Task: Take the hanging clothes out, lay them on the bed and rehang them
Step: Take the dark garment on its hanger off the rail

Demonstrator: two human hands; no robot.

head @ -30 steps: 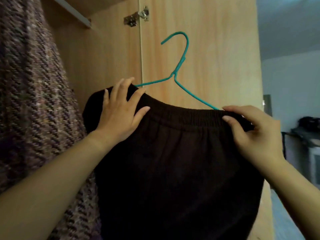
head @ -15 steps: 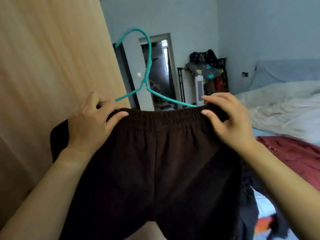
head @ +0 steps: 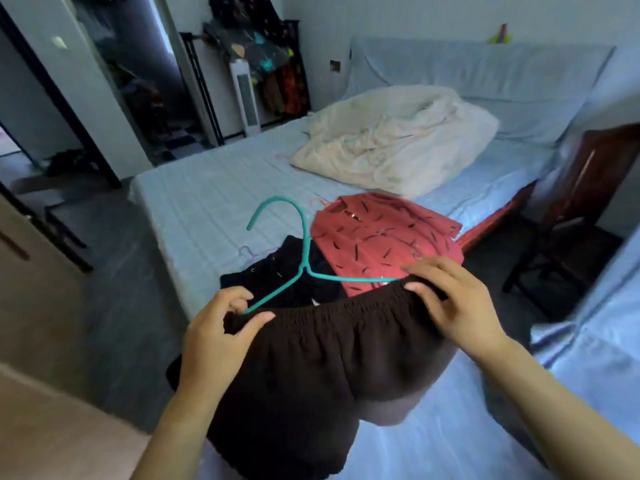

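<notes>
The left hand (head: 214,329) pinches the left end of the shorts' (head: 311,375) waistband, thumb and curled fingers closed on the cloth. The right hand (head: 457,303) grips the right end the same way. The dark shorts hang below both hands on a teal hanger (head: 305,266), whose hook rises between and beyond them. Just beyond the right hand a red shirt (head: 384,237) lies flat on the bed (head: 207,188). A black garment (head: 277,277) lies beyond the left hand, touching the shirt. A cream quilt (head: 391,140) is bunched farther off.
</notes>
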